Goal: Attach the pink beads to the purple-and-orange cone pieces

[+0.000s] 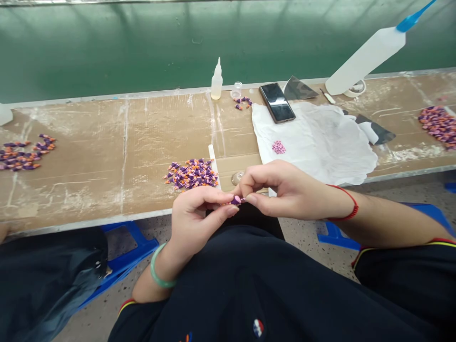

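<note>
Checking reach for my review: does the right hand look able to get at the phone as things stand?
Probably yes: only the white sheet and a low pink pile lie between the right hand and the uncovered phone, though that hand is busy at a small purple piece.

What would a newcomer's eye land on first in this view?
Probably the centre, where the left hand pinches a small purple piece with the right hand at its end. Just beyond the left hand, a heap of purple-and-orange pieces stands out on the brown tabletop. At the upper right, a large bottle with a blue tip slants.
</note>
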A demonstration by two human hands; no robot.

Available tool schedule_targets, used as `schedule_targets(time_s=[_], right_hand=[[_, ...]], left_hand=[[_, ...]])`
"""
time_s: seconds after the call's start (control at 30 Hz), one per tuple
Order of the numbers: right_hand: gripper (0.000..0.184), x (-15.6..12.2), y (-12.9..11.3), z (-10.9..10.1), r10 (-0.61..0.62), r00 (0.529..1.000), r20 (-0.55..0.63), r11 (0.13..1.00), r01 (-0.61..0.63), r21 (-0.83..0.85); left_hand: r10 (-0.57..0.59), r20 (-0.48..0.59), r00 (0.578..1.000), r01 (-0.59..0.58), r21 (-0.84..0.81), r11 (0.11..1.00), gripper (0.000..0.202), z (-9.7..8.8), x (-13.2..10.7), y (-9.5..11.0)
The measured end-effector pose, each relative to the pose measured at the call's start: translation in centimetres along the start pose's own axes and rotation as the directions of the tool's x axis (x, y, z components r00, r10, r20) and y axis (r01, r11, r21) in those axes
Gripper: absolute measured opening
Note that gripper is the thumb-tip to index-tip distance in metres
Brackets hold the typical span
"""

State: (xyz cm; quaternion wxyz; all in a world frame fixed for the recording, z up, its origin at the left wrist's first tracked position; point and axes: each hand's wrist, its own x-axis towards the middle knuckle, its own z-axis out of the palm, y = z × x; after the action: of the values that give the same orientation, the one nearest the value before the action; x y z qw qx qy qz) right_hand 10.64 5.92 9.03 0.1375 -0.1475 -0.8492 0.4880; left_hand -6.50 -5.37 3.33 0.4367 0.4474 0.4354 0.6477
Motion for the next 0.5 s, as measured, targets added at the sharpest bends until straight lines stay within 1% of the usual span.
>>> schedule_targets(time_s=[0.17, 0.5], right_hand=[[0.012, -0.07, -0.05, 0.1, -0.01, 1.0, -0.009, 1.0, 0.009, -0.026], [0.012, -0.13, -0.15, 0.11, 0.015, 1.0, -0.007, 0.999, -0.016, -0.045]], left_hand=[[-0.018, -0.004, 1.0, 0.018, 0.014, 1.0, 0.016, 0.02, -0.07, 0.17], [0.02, -0.002, 1.0, -0.02, 0.067, 0.998, 0.012, 0.02, 0.04, 0.22]])
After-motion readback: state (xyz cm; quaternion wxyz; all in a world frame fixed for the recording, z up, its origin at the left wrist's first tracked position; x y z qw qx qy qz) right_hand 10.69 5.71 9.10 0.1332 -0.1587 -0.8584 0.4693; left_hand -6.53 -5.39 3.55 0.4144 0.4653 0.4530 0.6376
